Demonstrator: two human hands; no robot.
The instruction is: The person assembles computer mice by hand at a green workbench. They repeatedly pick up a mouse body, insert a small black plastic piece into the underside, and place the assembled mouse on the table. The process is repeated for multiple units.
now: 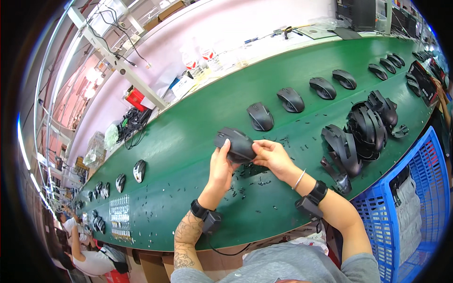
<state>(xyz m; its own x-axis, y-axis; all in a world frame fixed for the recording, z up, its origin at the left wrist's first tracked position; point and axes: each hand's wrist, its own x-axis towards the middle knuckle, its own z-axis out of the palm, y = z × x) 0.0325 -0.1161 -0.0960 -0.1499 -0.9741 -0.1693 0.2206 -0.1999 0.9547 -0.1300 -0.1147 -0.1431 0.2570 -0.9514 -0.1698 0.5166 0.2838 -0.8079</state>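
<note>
Above the middle of a long, glossy green table (174,134), a dark, matte-black plastic computer mouse (234,144) is held up between 2 bare hands, its smooth arched back turned upward. No lettering can be made out on that back. The left hand (221,166) has a grip closed around the mouse's near left side, thumb laid on the upper shell and the other fingers partly hidden beneath. The right hand (274,157) pinches the right end, its grip opened only by the thickness of the edge between thumb and fingertips. A slim pale bracelet (299,179) circles the right wrist. Small black plastic scraps (240,178) are strewn on the table beneath and beside the hands. Just beyond the held mouse, 4 matching black mice (290,99) form a slanting row, and a heap of curved black plastic shells (365,129) lies to the right, near a blue slatted plastic basket (375,210). Behind the table, clear plastic bottles (189,61) carry red-and-white labels; at the far right, a flat black carton (423,85) with pale printing stands near a co-worker's hand (440,89).
</note>
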